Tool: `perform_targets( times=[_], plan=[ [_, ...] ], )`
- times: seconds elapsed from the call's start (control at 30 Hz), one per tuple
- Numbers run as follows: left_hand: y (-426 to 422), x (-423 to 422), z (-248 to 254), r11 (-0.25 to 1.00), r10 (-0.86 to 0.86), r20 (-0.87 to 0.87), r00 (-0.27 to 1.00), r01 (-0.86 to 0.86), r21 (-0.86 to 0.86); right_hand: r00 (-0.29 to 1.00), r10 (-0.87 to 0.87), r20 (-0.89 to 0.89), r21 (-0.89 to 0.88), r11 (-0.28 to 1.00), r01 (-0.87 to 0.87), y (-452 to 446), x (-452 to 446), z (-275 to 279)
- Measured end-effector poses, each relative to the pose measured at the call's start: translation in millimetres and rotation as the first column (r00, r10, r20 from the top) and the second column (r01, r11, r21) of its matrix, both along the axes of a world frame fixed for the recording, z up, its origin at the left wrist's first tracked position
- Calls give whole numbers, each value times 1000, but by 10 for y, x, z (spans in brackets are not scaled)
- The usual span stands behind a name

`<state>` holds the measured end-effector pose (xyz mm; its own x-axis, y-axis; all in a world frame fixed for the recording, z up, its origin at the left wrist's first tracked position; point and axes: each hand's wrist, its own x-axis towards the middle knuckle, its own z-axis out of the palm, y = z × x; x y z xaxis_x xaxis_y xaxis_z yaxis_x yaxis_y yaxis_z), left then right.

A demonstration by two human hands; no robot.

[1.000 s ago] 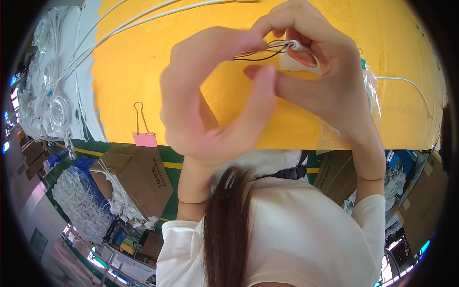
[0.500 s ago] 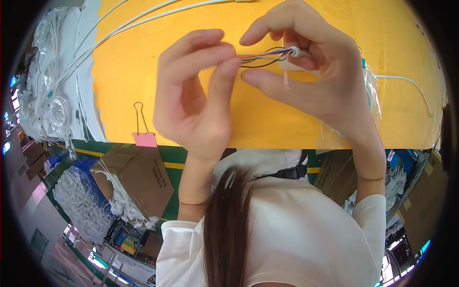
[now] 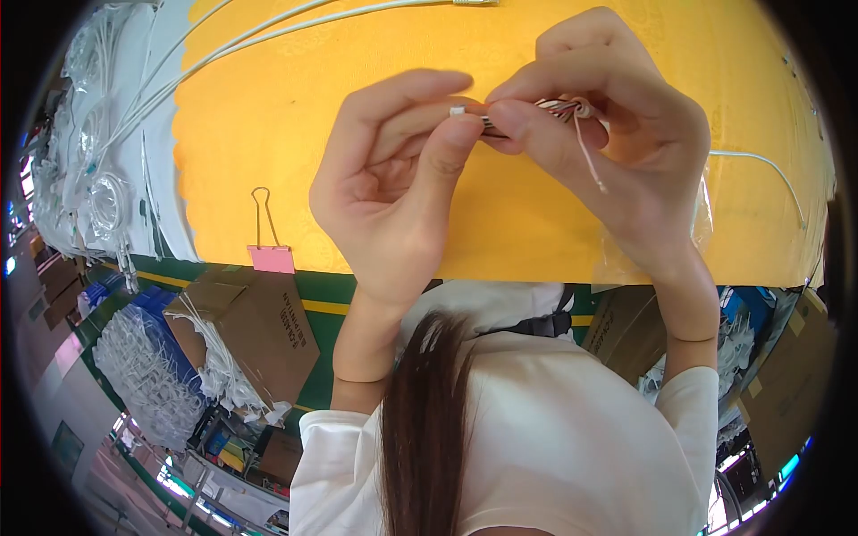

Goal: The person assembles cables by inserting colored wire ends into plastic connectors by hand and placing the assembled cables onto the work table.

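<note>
My left hand [image 3: 389,183] pinches a small white connector [image 3: 458,111] between the thumb and a finger behind it, while the index finger stays raised. Thin coloured wires [image 3: 556,107] run from the connector side into my right hand [image 3: 626,134]. The right thumb and index finger are closed on these wires close to the left fingertips. Near the right palm the wires meet a white cable end [image 3: 583,109], and a thin pale strand [image 3: 590,161] dangles from it. Both hands are above the yellow table covering [image 3: 527,223].
White cables [image 3: 259,40] cross the table's back left, one ending in a plug [image 3: 474,3]. A pink binder clip [image 3: 272,259] grips the front edge. Bagged cable coils [image 3: 112,201] lie at the left. Clear plastic [image 3: 702,214] lies beside the right wrist. Cardboard boxes [image 3: 259,330] stand below.
The right thumb and index finger have closed on the wires, which were spread between the hands before. The hands have come closer together, and the white connector now shows at the left thumb tip.
</note>
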<state>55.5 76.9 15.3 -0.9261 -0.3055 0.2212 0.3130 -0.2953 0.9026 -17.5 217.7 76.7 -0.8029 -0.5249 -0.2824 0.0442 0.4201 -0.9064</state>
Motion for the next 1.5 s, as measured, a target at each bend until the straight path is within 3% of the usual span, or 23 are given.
perform_targets(
  times=[0.07, 0.17, 0.47, 0.77, 1.07, 1.13, 1.27, 1.3, 1.37, 1.43, 1.5],
  plan=[
    [-21, 3, -12, 1000, 7, 29, 1000, -6, -21, 978, -41, -203, -130, 991, 15, -45, 68, -77],
    [-54, 4, -27, 998, -49, 18, 999, 48, 37, 956, -74, -285, -177, 984, 23, -57, 102, -117],
    [-62, 0, -25, 996, -86, 78, 993, 83, 41, 955, -100, -280, -208, 977, 41, -52, 112, -95],
    [-62, -2, -43, 996, -71, 33, 997, 73, -49, 918, -51, -394, -156, 988, -13, -46, 103, -113],
    [-95, 10, -42, 995, -89, 83, 993, 84, 59, 924, -15, -382, -199, 978, -66, -43, 33, -131],
    [-110, 10, -36, 996, -52, 69, 996, 57, -67, 983, 22, -185, -105, 994, -42, -22, -44, -23],
    [-99, 7, -31, 992, -30, 72, 997, 39, -119, 992, 37, 123, 43, 998, -43, -21, -72, 36],
    [-104, 9, -45, 988, -29, 64, 998, 38, -153, 989, 4, -148, -53, 999, -12, -67, 34, -114],
    [-98, -1, -41, 982, -33, 56, 998, 43, -187, 913, -61, -403, -154, 988, -1, -105, 107, -224],
    [-55, -44, 16, 872, 116, -40, 992, -122, -474, 901, -65, -430, -169, 986, -10, -108, 96, -261],
    [90, -74, 237, 875, 96, -128, 987, -145, -463, 887, -65, -458, -186, 982, -24, -106, 72, -278]
  ],
)
